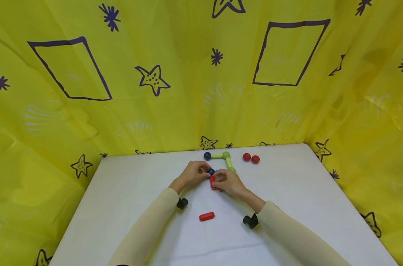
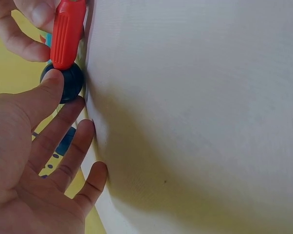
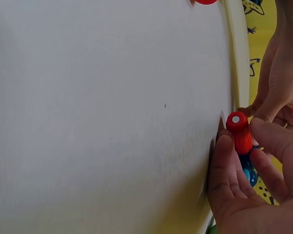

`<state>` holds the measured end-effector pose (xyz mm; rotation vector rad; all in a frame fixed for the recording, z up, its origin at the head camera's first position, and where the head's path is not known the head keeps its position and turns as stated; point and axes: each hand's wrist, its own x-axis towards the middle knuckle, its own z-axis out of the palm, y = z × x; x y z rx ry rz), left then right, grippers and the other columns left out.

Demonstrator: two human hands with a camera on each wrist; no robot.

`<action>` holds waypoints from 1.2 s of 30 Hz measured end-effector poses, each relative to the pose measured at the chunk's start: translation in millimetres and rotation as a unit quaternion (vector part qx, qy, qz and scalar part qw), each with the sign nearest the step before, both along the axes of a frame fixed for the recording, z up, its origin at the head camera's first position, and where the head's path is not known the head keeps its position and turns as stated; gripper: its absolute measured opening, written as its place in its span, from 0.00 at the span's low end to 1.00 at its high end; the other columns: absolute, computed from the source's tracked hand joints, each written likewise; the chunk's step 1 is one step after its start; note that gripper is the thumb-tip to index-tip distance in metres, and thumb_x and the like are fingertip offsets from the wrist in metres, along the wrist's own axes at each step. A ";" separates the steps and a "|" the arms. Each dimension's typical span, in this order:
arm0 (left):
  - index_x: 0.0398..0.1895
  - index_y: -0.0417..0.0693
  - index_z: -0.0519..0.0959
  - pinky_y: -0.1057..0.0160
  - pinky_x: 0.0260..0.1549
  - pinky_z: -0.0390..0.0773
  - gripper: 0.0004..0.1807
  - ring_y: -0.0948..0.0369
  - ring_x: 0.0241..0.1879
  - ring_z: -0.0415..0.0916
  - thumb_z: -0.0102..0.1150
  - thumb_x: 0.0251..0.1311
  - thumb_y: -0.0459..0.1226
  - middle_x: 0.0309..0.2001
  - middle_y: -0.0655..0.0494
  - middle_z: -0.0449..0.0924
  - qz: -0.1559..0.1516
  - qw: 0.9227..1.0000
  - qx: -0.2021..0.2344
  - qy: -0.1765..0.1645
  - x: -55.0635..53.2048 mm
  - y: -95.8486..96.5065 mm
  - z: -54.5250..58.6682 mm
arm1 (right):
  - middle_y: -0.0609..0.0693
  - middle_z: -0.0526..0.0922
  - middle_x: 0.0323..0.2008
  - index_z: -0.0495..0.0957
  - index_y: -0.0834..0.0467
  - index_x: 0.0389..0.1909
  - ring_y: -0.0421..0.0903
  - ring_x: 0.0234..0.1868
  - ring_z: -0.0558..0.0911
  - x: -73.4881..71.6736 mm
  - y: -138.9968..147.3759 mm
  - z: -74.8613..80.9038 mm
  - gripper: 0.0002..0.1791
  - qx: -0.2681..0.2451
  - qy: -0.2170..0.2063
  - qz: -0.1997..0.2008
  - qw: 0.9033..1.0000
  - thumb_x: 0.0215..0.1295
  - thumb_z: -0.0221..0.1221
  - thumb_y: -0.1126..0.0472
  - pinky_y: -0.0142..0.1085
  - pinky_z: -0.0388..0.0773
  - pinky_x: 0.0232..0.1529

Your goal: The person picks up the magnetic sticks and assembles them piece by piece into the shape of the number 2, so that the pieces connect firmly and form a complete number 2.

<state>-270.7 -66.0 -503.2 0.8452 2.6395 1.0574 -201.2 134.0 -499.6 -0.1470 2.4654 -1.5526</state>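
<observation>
A: Your left hand (image 1: 194,172) pinches the navy ball (image 1: 211,171), your right hand (image 1: 232,182) pinches the red rod (image 1: 212,181), end touching the ball.
B: Yep, I'd steady that ball and line your rod up straight.

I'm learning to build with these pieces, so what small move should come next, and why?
Probably the right hand should ease its grip off the upper red rod while the left hand keeps pinching its dark blue ball: rod and ball appear to meet, and a second red rod lies loose nearby.
</observation>
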 end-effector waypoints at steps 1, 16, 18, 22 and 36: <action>0.51 0.46 0.85 0.62 0.44 0.78 0.12 0.60 0.40 0.77 0.69 0.65 0.36 0.46 0.53 0.88 -0.001 1.000 -0.001 0.001 -0.2 0.2 -0.1 | 0.54 0.89 0.37 0.81 0.61 0.51 0.45 0.29 0.85 -0.2 2.3 0.6 0.15 0.000 -0.001 0.007 1.000 0.65 0.69 0.65 0.37 0.84 0.33; 0.53 0.47 0.85 0.60 0.48 0.76 0.14 0.58 0.43 0.75 0.68 0.67 0.38 0.47 0.54 0.87 0.007 1.000 -0.010 -0.015 2.7 0.2 3.5 | 0.60 0.86 0.48 0.77 0.60 0.61 0.47 0.37 0.84 0.7 62.2 27.3 0.25 0.107 0.125 0.106 0.981 0.65 0.69 0.64 0.39 0.82 0.39; 0.53 0.47 0.85 0.59 0.48 0.75 0.14 0.58 0.43 0.75 0.68 0.67 0.38 0.47 0.54 0.87 0.008 1.000 -0.012 -0.018 3.7 0.2 4.6 | 0.61 0.85 0.49 0.76 0.61 0.62 0.47 0.38 0.85 2.1 69.6 30.5 0.25 0.115 0.135 0.107 0.978 0.65 0.69 0.65 0.38 0.83 0.39; 0.53 0.46 0.84 0.60 0.48 0.75 0.14 0.58 0.43 0.75 0.67 0.67 0.38 0.47 0.54 0.87 0.008 1.000 -0.012 -0.019 5.2 0.2 6.0 | 0.64 0.84 0.50 0.76 0.62 0.62 0.46 0.36 0.86 3.7 83.4 35.0 0.26 0.117 0.150 0.105 0.976 0.64 0.69 0.65 0.36 0.83 0.37; 0.53 0.45 0.84 0.62 0.45 0.76 0.14 0.59 0.41 0.75 0.68 0.67 0.37 0.48 0.52 0.87 0.003 1.000 -0.008 -0.008 5.0 0.0 4.4 | 0.66 0.83 0.52 0.77 0.65 0.60 0.52 0.37 0.85 -13.5 125.6 29.8 0.25 0.166 0.208 0.028 0.964 0.63 0.69 0.67 0.42 0.81 0.39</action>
